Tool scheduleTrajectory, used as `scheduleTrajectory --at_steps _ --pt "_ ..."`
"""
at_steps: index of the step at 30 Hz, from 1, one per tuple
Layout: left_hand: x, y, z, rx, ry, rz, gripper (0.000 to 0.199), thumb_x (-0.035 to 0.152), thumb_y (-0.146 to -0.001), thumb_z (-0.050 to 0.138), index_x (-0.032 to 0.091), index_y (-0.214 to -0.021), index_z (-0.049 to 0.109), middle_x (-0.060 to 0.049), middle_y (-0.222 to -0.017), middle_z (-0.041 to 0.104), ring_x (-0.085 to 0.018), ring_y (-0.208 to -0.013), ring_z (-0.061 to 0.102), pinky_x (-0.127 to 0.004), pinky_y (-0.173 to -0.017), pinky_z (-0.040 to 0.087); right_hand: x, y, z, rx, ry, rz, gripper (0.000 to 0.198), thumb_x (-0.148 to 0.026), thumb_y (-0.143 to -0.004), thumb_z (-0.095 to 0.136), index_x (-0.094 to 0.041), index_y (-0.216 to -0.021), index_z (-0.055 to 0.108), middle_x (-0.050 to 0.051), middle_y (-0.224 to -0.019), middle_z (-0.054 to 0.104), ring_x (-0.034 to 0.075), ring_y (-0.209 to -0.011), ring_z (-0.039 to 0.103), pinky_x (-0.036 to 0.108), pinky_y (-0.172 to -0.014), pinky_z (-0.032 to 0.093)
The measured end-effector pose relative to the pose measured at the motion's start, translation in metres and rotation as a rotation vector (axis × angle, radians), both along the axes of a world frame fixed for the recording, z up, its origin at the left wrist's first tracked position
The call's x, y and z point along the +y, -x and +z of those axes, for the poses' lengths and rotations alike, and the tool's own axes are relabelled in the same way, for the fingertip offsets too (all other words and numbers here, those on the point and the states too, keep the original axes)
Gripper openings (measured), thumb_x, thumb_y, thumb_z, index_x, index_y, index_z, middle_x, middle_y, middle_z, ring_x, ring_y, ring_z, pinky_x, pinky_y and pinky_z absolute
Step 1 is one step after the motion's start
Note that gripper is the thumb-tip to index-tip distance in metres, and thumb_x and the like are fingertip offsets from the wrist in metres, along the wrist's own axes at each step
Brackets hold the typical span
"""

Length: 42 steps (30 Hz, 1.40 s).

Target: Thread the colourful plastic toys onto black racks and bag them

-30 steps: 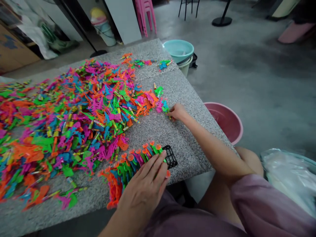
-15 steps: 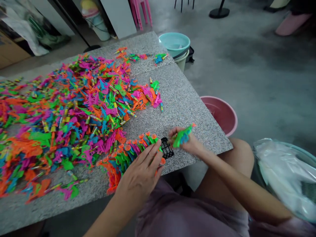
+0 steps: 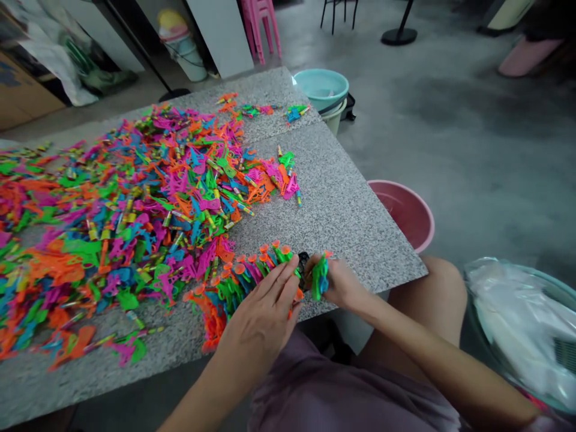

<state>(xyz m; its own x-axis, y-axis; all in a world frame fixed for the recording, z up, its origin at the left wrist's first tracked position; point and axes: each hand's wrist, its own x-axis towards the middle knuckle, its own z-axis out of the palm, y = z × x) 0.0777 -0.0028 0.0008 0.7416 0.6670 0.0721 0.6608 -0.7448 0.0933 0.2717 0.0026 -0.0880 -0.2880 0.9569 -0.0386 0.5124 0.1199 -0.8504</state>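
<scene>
Green-and-blue toy (image 3: 319, 279) gripped in right hand (image 3: 341, 282), long axis near upright, just right of black rack (image 3: 304, 262); left hand (image 3: 263, 306) lies over toy row (image 3: 224, 295), grip hidden, can't tell.

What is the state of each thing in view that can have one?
Left hand: open, laid over the row.
Right hand: closed on green and blue pieces, by the rack.
Row: packed side by side, orange ends up.
Rack: partly hidden between the hands.
Pile: loose, spread across the table.
Blue basin: upright, on a bucket.
Pink basin: upright, beside the table.
Stools: stacked.
Plastic: crumpled, in a tub.
</scene>
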Motion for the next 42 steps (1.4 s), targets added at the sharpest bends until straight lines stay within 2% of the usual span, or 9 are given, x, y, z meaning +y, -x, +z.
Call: scheduleTrajectory --at_steps 8,13,17,24,29,33,36,38,42 --pt "0.000 0.004 -0.003 0.005 0.008 -0.028 0.041 0.019 -0.095 0.051 0.013 -0.135 0.047 -0.010 -0.154 0.039 -0.023 -0.142 0.037 -0.039 -0.114 0.043 -0.003 0.000 0.005 0.050 -0.016 0.060 0.026 -0.008 -0.075 0.057 -0.020 -0.098 0.057 0.001 -0.084 0.069 0.016 -0.075 0.066 0.023 -0.067 0.046" --pt "0.000 0.005 -0.006 0.018 0.003 -0.023 0.040 0.017 -0.095 0.049 0.013 -0.135 0.047 -0.010 -0.155 0.036 -0.022 -0.143 0.035 -0.039 -0.115 0.040 -0.009 0.004 0.006 -0.149 -0.020 0.113 0.037 -0.002 -0.066 0.056 -0.019 -0.098 0.051 0.005 -0.085 0.067 0.019 -0.075 0.064 0.025 -0.065 0.043" --pt "0.000 0.004 -0.006 0.025 -0.006 -0.023 0.041 0.018 -0.095 0.050 0.012 -0.135 0.047 -0.011 -0.155 0.037 -0.023 -0.143 0.035 -0.039 -0.114 0.041 -0.008 0.006 0.004 -0.176 0.001 0.107 0.036 -0.002 -0.066 0.057 -0.020 -0.096 0.050 0.002 -0.080 0.065 0.018 -0.071 0.062 0.024 -0.062 0.039" --pt "0.002 -0.003 0.005 0.002 -0.045 -0.028 0.035 0.014 -0.094 0.045 0.011 -0.128 0.051 -0.014 -0.146 0.049 -0.022 -0.138 0.043 -0.038 -0.111 0.045 0.009 0.013 0.018 -0.315 -0.027 0.175 0.032 -0.002 -0.068 0.054 -0.017 -0.097 0.055 0.007 -0.081 0.067 0.020 -0.071 0.063 0.025 -0.062 0.036" --pt "0.001 -0.002 0.003 0.014 -0.064 -0.031 0.038 0.014 -0.093 0.048 0.010 -0.130 0.048 -0.016 -0.146 0.048 -0.023 -0.137 0.044 -0.039 -0.109 0.047 -0.003 0.006 0.013 -0.072 -0.146 0.206 0.020 -0.005 -0.073 0.051 -0.019 -0.088 0.055 0.003 -0.078 0.063 0.017 -0.071 0.059 0.024 -0.064 0.038" --pt "0.000 -0.001 0.003 0.028 -0.055 -0.045 0.038 0.014 -0.093 0.050 0.010 -0.130 0.048 -0.018 -0.148 0.045 -0.024 -0.137 0.044 -0.040 -0.110 0.046 -0.018 -0.003 0.013 0.183 -0.210 0.101 0.013 -0.010 -0.078 0.055 -0.020 -0.087 0.057 0.003 -0.083 0.064 0.017 -0.076 0.059 0.025 -0.068 0.043" --pt "0.000 -0.002 0.005 0.022 -0.041 -0.036 0.035 0.013 -0.092 0.049 0.012 -0.128 0.049 -0.017 -0.147 0.046 -0.023 -0.137 0.044 -0.040 -0.109 0.047 -0.018 -0.015 0.019 0.251 -0.204 0.028 0.006 -0.018 -0.082 0.060 -0.020 -0.087 0.059 0.003 -0.084 0.063 0.017 -0.078 0.059 0.028 -0.072 0.045" --pt "-0.001 -0.002 0.006 0.013 -0.041 -0.027 0.036 0.013 -0.092 0.049 0.012 -0.128 0.048 -0.016 -0.148 0.046 -0.023 -0.138 0.043 -0.039 -0.110 0.047 -0.015 -0.020 0.019 0.263 -0.147 -0.056 0.005 -0.024 -0.083 0.061 -0.020 -0.086 0.060 0.003 -0.083 0.063 0.017 -0.076 0.058 0.028 -0.070 0.046" --pt "0.000 -0.002 0.005 -0.001 -0.027 -0.026 0.036 0.015 -0.092 0.050 0.011 -0.128 0.047 -0.016 -0.150 0.043 -0.023 -0.139 0.042 -0.040 -0.110 0.046 -0.018 -0.009 0.000 0.410 0.116 -0.235 0.017 -0.034 -0.082 0.065 -0.018 -0.084 0.059 0.001 -0.074 0.062 0.014 -0.064 0.057 0.026 -0.060 0.047"
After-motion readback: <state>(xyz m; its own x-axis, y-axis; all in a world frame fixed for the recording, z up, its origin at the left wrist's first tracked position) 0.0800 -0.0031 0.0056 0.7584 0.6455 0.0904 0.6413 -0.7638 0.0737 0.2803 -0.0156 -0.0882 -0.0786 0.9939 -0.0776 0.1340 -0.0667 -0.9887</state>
